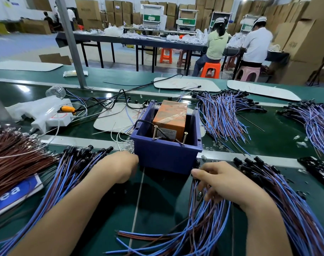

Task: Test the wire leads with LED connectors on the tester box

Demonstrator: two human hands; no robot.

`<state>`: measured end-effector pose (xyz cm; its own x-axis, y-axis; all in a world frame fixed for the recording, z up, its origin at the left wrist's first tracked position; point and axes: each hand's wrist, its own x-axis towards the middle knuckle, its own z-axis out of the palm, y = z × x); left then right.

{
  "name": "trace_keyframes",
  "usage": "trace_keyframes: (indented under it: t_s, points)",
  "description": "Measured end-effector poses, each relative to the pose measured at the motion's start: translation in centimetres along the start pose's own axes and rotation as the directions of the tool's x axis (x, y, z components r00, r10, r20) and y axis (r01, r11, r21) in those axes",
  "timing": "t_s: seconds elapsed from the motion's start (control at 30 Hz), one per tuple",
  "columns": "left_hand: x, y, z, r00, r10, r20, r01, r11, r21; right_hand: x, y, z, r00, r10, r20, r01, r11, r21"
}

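The tester box (pixel 166 156) is a blue plastic bin with an orange unit (pixel 171 119) inside and two upright screws (pixel 185 138) at its near edge. My left hand (pixel 120 168) lies just left of the box, fingers curled toward its lower corner; what it holds is hidden. My right hand (pixel 218 180) rests to the box's lower right, fingers curled round a bundle of blue and brown wire leads (pixel 200 218) with black LED connectors. More such leads (pixel 68 174) fan out beneath my left forearm.
Piles of leads lie at right (pixel 286 196), far right (pixel 316 119) and behind the box (pixel 222 115). Brown wires (pixel 11 159) fill the left. A white power strip (pixel 52 117) sits at back left. A grey pole (pixel 70 41) stands on the conveyor. Two people sit beyond.
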<state>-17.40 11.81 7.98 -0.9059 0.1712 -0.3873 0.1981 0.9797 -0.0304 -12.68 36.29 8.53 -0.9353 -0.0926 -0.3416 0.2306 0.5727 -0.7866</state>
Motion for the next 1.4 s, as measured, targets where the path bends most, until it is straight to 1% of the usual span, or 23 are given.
trace_keyframes:
  t_s: [0.07,0.13,0.17,0.23,0.27,0.33,0.37,0.43,0.47,0.5,0.53,0.6,0.67,0.73,0.8,0.87,0.93,0.97,1.07,1.13,1.2,1.33,1.4]
  points:
    - [-0.5,-0.5,-0.9,0.991,0.097,-0.089,-0.107,0.989,-0.106,-0.2,-0.5,0.1,0.999,-0.052,0.013,0.052,0.997,0.051]
    - [-1.2,-0.6,-2.0,0.945,0.188,-0.266,-0.251,0.941,-0.227,-0.5,-1.3,0.5,0.994,-0.101,0.035,0.095,0.985,0.144]
    - [-1.7,-0.4,-2.5,0.899,0.222,-0.378,-0.338,0.900,-0.275,-0.7,-1.9,0.8,0.992,-0.119,0.053,0.106,0.973,0.205]
    - [-3.0,0.4,-3.5,0.753,0.261,-0.603,-0.528,0.788,-0.318,-1.3,-3.2,1.4,0.983,-0.155,0.096,0.111,0.926,0.360]
    - [-3.7,0.9,-3.8,0.675,0.266,-0.689,-0.617,0.715,-0.329,-1.6,-3.8,1.7,0.976,-0.180,0.125,0.106,0.887,0.449]
    - [-5.1,1.7,-4.3,0.541,0.258,-0.800,-0.757,0.564,-0.329,-2.1,-4.9,2.3,0.948,-0.240,0.210,0.076,0.809,0.583]
    - [-5.7,2.2,-4.4,0.492,0.255,-0.833,-0.804,0.501,-0.321,-2.3,-5.3,2.6,0.929,-0.268,0.257,0.053,0.781,0.622]
    - [-6.6,2.8,-4.5,0.427,0.259,-0.866,-0.864,0.400,-0.306,-2.4,-6.0,3.1,0.902,-0.305,0.305,0.015,0.728,0.685]
    - [-6.9,3.1,-4.6,0.406,0.266,-0.874,-0.881,0.366,-0.299,-2.4,-6.2,3.3,0.902,-0.318,0.292,0.007,0.687,0.727]
    - [-7.2,3.2,-4.6,0.387,0.277,-0.879,-0.895,0.341,-0.287,-2.4,-6.5,3.5,0.911,-0.324,0.255,0.003,0.624,0.781]
    - [-7.4,3.3,-4.7,0.367,0.292,-0.883,-0.907,0.321,-0.271,-2.3,-6.6,3.6,0.926,-0.318,0.204,-0.002,0.536,0.844]
    - [-7.8,3.3,-4.7,0.334,0.338,-0.880,-0.928,0.282,-0.244,-2.2,-6.8,3.3,0.962,-0.261,0.076,0.015,0.329,0.944]
    - [-8.1,3.2,-4.7,0.309,0.381,-0.871,-0.938,0.271,-0.214,-2.1,-6.5,2.5,0.982,-0.185,-0.043,0.075,0.171,0.982]
    - [-8.3,3.3,-4.6,0.301,0.394,-0.868,-0.941,0.270,-0.203,-2.2,-6.0,1.4,0.981,-0.156,-0.116,0.128,0.069,0.989]
    - [-8.4,3.1,-4.6,0.317,0.377,-0.870,-0.942,0.233,-0.242,-2.5,-5.4,0.2,0.976,-0.133,-0.170,0.171,-0.007,0.985]
    - [-8.2,2.6,-4.7,0.350,0.353,-0.868,-0.935,0.195,-0.297,-2.9,-4.9,-0.8,0.970,-0.089,-0.228,0.222,-0.075,0.972]
    - [-7.9,1.7,-4.9,0.391,0.317,-0.864,-0.917,0.210,-0.338,-3.2,-4.6,-1.4,0.954,-0.032,-0.298,0.292,-0.124,0.948]
    - [-7.6,1.3,-5.0,0.419,0.289,-0.861,-0.903,0.233,-0.361,-3.4,-4.5,-1.6,0.940,-0.002,-0.340,0.337,-0.125,0.933]
    - [-6.6,0.3,-5.0,0.520,0.215,-0.827,-0.835,0.329,-0.440,-3.8,-4.3,-2.1,0.871,0.040,-0.490,0.491,-0.055,0.869]
    - [-6.0,0.0,-4.9,0.578,0.212,-0.788,-0.783,0.418,-0.461,-4.0,-4.3,-2.4,0.803,0.015,-0.596,0.596,0.014,0.803]
    - [-5.7,-0.1,-4.9,0.616,0.213,-0.758,-0.743,0.475,-0.471,-4.1,-4.3,-2.5,0.732,-0.030,-0.681,0.681,0.084,0.728]
    - [-5.6,0.0,-4.8,0.671,0.213,-0.710,-0.694,0.516,-0.502,-4.1,-3.7,-3.3,0.592,-0.108,-0.799,0.799,0.206,0.565]
    - [-5.6,0.2,-4.7,0.707,0.227,-0.670,-0.668,0.522,-0.529,-3.9,-3.0,-3.8,0.545,-0.174,-0.820,0.833,0.223,0.506]
